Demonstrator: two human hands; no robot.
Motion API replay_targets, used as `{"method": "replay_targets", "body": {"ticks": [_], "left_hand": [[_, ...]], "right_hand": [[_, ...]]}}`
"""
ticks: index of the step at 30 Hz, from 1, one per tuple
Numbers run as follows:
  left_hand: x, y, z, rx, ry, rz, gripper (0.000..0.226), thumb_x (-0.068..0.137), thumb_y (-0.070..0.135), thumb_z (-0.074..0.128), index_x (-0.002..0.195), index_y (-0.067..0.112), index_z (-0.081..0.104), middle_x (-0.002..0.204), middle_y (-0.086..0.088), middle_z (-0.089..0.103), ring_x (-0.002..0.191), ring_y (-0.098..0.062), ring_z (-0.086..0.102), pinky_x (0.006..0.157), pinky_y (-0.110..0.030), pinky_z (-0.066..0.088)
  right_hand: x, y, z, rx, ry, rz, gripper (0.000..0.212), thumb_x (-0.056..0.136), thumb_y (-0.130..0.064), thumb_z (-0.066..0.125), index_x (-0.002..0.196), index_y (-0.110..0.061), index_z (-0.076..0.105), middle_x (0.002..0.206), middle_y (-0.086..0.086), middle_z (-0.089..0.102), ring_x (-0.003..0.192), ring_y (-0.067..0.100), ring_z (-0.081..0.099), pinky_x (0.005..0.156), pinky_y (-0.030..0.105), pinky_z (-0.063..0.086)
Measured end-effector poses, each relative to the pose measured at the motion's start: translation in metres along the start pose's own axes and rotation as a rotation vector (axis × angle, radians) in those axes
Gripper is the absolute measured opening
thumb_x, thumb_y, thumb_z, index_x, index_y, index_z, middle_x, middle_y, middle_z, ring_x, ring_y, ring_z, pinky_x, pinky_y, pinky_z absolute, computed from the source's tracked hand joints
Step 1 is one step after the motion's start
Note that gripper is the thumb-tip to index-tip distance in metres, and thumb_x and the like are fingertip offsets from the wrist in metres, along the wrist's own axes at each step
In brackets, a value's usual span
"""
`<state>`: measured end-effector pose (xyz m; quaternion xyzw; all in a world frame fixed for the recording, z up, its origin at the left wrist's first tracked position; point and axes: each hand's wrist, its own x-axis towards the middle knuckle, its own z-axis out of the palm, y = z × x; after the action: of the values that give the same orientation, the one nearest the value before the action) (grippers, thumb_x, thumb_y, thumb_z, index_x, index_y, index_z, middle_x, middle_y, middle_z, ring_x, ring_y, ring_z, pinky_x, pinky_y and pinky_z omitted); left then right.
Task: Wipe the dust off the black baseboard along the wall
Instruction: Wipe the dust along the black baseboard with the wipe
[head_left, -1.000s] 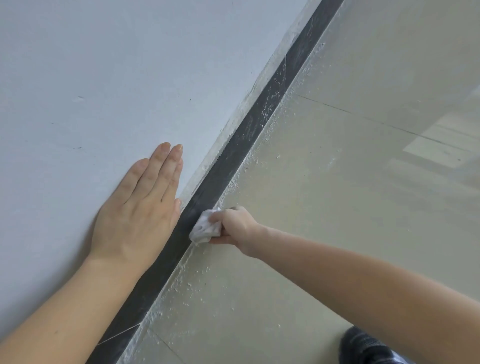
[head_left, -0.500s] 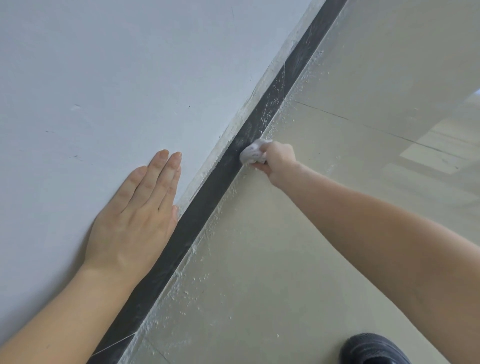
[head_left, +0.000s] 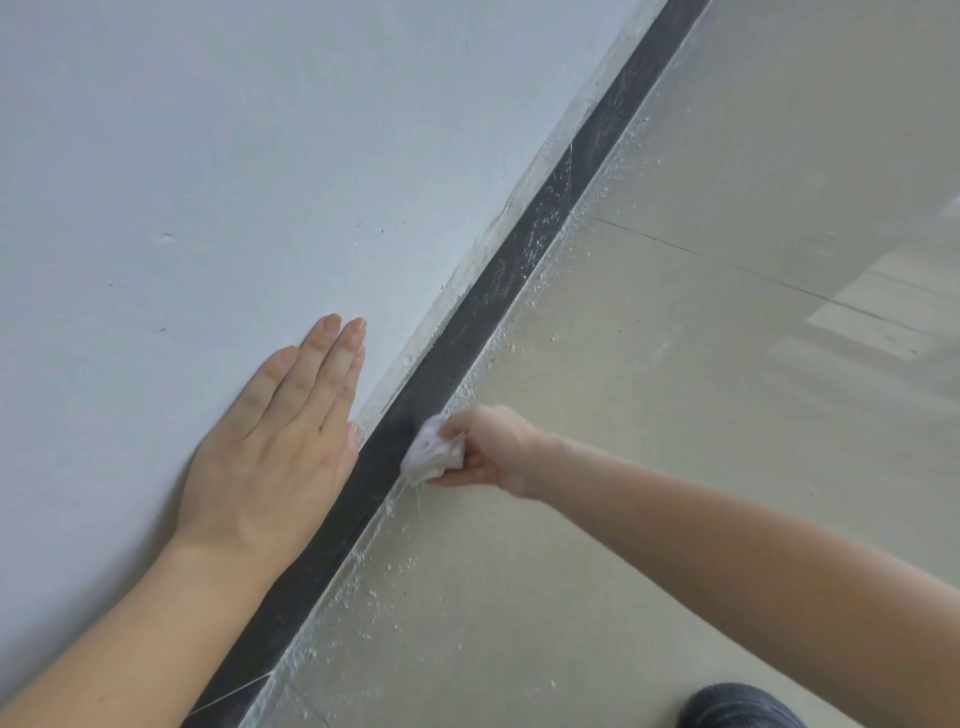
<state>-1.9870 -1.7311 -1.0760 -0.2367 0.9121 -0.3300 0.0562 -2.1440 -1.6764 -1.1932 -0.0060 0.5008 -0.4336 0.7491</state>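
A black baseboard (head_left: 524, 260) runs diagonally from the bottom left to the top right, between the white wall and the floor. Its far stretch carries white dust streaks and a cobweb; the near stretch looks darker. My right hand (head_left: 488, 449) grips a crumpled white cloth (head_left: 431, 452) pressed against the baseboard's lower edge. My left hand (head_left: 280, 452) lies flat on the white wall (head_left: 234, 156), fingers together, right beside the baseboard's top edge.
White dust crumbs litter the pale tiled floor (head_left: 649, 441) along the baseboard. A dark shoe (head_left: 737, 706) shows at the bottom right edge. A pale plaster strip tops the baseboard.
My right hand slid the cloth far up the baseboard, then pulled it back down to near my left hand. The left hand stayed on the wall.
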Motion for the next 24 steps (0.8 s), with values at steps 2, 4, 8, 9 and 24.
{"method": "replay_targets", "body": {"ticks": [2, 4, 8, 9, 24], "left_hand": [[0.000, 0.000, 0.000, 0.004, 0.002, 0.004, 0.059, 0.098, 0.028, 0.017, 0.149, -0.001, 0.015, 0.158, -0.010, 0.012, 0.146, -0.022, 0.009, 0.118, -0.035, 0.003], [0.000, -0.001, -0.001, 0.010, 0.000, 0.007, 0.059, 0.098, 0.028, 0.018, 0.149, -0.001, 0.015, 0.158, -0.010, 0.012, 0.146, -0.022, 0.009, 0.118, -0.034, 0.003], [-0.001, -0.001, -0.001, 0.006, -0.008, 0.004, 0.059, 0.098, 0.028, 0.017, 0.149, -0.001, 0.014, 0.158, -0.010, 0.012, 0.146, -0.022, 0.010, 0.119, -0.035, 0.004], [-0.001, -0.001, 0.000, 0.006, -0.008, 0.002, 0.059, 0.098, 0.028, 0.017, 0.149, -0.001, 0.014, 0.158, -0.009, 0.011, 0.146, -0.022, 0.010, 0.119, -0.035, 0.004], [0.060, 0.002, -0.002, 0.105, 0.040, 0.128, 0.061, 0.090, 0.021, 0.033, 0.145, -0.005, 0.027, 0.155, -0.015, 0.022, 0.143, -0.028, 0.017, 0.117, -0.039, 0.000]], "right_hand": [[0.008, 0.014, 0.008, 0.030, -0.021, 0.004, 0.014, 0.089, 0.000, 0.047, 0.099, 0.001, 0.057, 0.092, 0.021, 0.063, 0.078, 0.029, 0.065, 0.067, 0.034, 0.060], [0.015, 0.011, 0.009, 0.111, 0.019, -0.044, 0.015, 0.087, 0.003, 0.046, 0.097, 0.001, 0.057, 0.087, 0.021, 0.061, 0.072, 0.028, 0.064, 0.068, 0.035, 0.060], [0.016, -0.035, -0.008, 0.187, 0.185, -0.189, 0.019, 0.087, 0.008, 0.042, 0.092, 0.001, 0.059, 0.083, 0.020, 0.056, 0.063, 0.025, 0.060, 0.062, 0.034, 0.060], [0.014, -0.050, -0.017, 0.200, 0.234, -0.231, 0.021, 0.088, 0.008, 0.042, 0.100, 0.004, 0.058, 0.089, 0.021, 0.057, 0.068, 0.027, 0.062, 0.064, 0.035, 0.060], [-0.009, -0.034, 0.005, 0.141, 0.042, -0.015, 0.021, 0.095, -0.009, 0.038, 0.093, 0.001, 0.057, 0.077, 0.017, 0.065, 0.064, 0.027, 0.065, 0.057, 0.030, 0.059]]}}
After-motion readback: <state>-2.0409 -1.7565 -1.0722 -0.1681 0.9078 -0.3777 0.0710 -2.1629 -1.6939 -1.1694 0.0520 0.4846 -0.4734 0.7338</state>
